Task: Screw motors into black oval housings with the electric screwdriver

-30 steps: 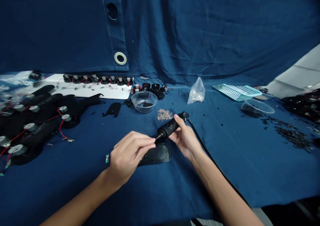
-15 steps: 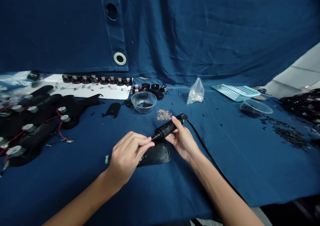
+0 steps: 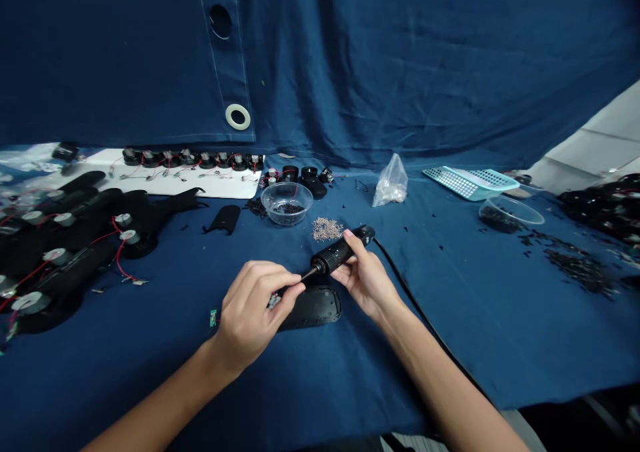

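Note:
My right hand (image 3: pixel 367 279) is wrapped round a black electric screwdriver (image 3: pixel 343 251), its thin bit angled down to the left. At the end of that bit, my left hand (image 3: pixel 257 305) is closed in a pinch, thumb and forefinger on the tip. Whether a screw sits there is too small to tell. Below the tool lies a long, rounded black plastic shell (image 3: pixel 315 307), its left end covered by my left hand. A small green circuit board (image 3: pixel 213 318) shows beside my left wrist. Beyond the screwdriver is a pile of small screws (image 3: pixel 327 229).
Behind the screws stands a clear plastic bowl (image 3: pixel 287 205) of small black parts. A plastic bag (image 3: pixel 391 182), a light-blue basket (image 3: pixel 467 184) and another clear tub (image 3: pixel 510 213) are farther right. Black housings with red-wired motors (image 3: pixel 60 255) crowd the left. The screwdriver's cord (image 3: pixel 425 319) runs toward the lower right.
The fingers of my left hand have shifted slightly left and down along the bit, exposing a bit more of it. The screwdriver stays almost where it was.

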The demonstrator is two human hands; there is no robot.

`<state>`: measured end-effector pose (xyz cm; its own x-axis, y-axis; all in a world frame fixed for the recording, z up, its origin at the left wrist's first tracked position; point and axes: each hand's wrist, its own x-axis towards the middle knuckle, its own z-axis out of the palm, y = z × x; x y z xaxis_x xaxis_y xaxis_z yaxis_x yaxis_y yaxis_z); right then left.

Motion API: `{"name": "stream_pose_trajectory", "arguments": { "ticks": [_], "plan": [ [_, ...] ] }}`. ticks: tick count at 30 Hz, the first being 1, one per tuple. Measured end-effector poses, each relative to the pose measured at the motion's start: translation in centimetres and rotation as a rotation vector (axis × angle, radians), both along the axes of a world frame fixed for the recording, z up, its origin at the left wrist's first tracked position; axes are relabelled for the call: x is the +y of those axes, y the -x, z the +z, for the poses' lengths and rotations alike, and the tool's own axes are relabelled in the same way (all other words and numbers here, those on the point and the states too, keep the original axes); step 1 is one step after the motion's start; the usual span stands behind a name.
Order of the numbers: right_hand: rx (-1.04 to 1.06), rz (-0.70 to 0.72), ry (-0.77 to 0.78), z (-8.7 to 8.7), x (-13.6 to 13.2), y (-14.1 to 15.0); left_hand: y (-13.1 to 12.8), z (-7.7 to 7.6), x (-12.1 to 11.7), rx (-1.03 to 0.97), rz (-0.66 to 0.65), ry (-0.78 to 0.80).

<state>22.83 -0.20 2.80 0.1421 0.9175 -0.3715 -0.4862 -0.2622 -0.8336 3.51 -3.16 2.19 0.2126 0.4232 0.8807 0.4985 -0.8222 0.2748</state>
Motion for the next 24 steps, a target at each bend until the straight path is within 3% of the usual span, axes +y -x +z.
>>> {"name": "stream_pose_trajectory", "arguments": {
  "ticks": [24],
  "plan": [
    [0.044, -0.003, 0.001, -0.36, 0.1, 0.08, -0.47, -0.2, 0.22, -0.005, -0.033, -0.014]
  ]
}}
